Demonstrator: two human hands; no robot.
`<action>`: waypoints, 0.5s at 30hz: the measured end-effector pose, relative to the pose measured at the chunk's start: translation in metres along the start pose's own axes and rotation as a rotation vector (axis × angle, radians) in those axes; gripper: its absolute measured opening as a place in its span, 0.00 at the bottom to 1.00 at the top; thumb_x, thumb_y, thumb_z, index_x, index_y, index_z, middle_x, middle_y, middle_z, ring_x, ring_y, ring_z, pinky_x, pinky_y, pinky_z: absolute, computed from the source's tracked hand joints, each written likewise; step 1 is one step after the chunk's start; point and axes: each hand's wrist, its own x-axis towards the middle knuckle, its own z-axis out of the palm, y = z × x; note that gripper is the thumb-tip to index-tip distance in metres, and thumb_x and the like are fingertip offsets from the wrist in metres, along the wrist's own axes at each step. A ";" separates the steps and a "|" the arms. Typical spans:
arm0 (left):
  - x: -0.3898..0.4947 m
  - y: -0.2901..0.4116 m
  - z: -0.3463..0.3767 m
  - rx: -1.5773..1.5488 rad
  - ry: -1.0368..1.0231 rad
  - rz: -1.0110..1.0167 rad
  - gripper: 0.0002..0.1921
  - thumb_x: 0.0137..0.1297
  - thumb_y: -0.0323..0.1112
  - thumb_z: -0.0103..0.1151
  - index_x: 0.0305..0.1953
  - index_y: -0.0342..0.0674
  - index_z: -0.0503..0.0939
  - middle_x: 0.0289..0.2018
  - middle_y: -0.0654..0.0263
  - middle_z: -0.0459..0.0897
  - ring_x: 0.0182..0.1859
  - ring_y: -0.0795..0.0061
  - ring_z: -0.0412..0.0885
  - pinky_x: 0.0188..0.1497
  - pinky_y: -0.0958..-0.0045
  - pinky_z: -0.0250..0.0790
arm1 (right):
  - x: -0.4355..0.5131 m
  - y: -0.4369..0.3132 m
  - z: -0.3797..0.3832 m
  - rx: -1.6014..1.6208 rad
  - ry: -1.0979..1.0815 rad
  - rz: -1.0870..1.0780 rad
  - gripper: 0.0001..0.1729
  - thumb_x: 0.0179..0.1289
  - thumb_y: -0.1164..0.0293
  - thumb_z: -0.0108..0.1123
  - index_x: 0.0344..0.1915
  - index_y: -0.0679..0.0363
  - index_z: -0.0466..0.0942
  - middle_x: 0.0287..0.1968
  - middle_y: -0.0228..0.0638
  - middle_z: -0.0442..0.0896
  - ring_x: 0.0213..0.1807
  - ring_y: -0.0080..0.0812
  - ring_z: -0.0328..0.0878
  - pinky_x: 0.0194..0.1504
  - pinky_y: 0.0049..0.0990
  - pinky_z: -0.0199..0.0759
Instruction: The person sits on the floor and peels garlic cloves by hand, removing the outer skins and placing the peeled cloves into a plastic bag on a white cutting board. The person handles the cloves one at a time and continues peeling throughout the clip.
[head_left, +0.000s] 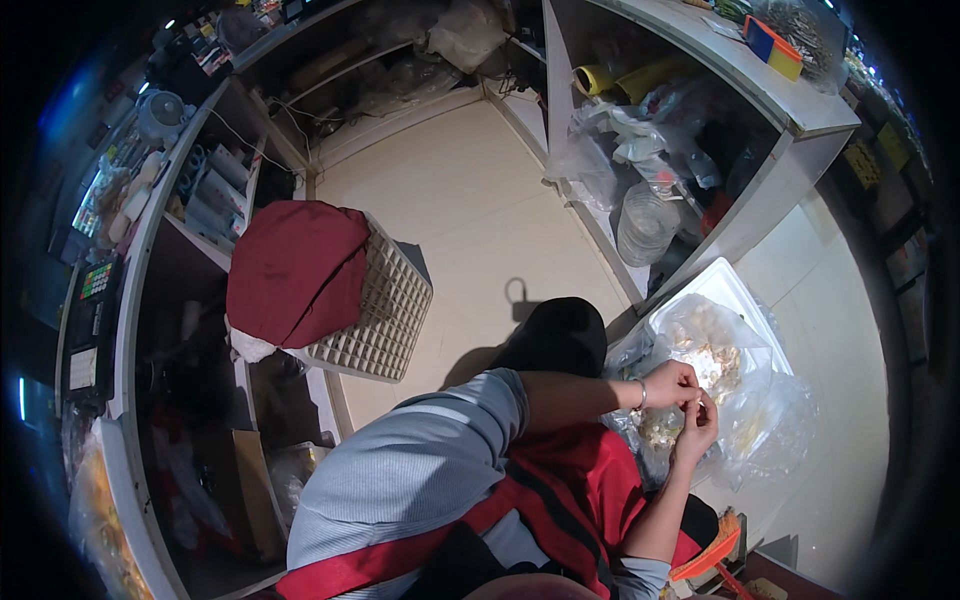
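Note:
My left hand (667, 385), with a bracelet at the wrist, meets my right hand (699, 429) fingertip to fingertip. Between the pinched fingers is a small pale piece (700, 399), too small to name. Just beyond the hands lies a clear plastic bag (754, 346) with pale, papery scraps (724, 366) in it. More whitish and greenish bits (658, 433) show below my left wrist, partly covered by my hands. A white foam tray or box (724, 281) sits under the bags. Crumpled clear plastic (780, 439) spreads to the right.
A beige lattice plastic crate (390, 315) with a maroon cloth (296, 274) on it stands at left. Shelving with stacked clear containers (649, 225) and bags rises ahead. An orange brush (709, 551) is near my right forearm. A counter with a keypad device (94, 330) runs along the left.

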 end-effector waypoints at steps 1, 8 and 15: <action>0.000 0.001 -0.001 -0.022 0.006 -0.010 0.05 0.64 0.26 0.61 0.35 0.31 0.77 0.28 0.63 0.83 0.29 0.79 0.81 0.30 0.78 0.74 | 0.000 -0.001 -0.001 0.025 0.013 0.036 0.12 0.67 0.75 0.60 0.49 0.67 0.75 0.34 0.28 0.77 0.36 0.18 0.74 0.41 0.21 0.72; 0.001 0.002 -0.004 0.003 0.004 -0.014 0.04 0.62 0.25 0.59 0.33 0.31 0.80 0.28 0.62 0.84 0.29 0.79 0.82 0.30 0.77 0.77 | 0.000 -0.007 -0.004 -0.067 0.004 -0.018 0.13 0.67 0.76 0.59 0.50 0.67 0.75 0.33 0.28 0.77 0.34 0.19 0.75 0.41 0.20 0.72; 0.002 0.010 -0.004 0.220 -0.025 0.045 0.03 0.60 0.23 0.58 0.32 0.30 0.80 0.26 0.63 0.84 0.29 0.79 0.82 0.32 0.77 0.75 | 0.002 0.005 -0.008 -0.044 0.004 -0.073 0.11 0.66 0.77 0.60 0.47 0.67 0.75 0.38 0.31 0.78 0.37 0.21 0.75 0.42 0.21 0.72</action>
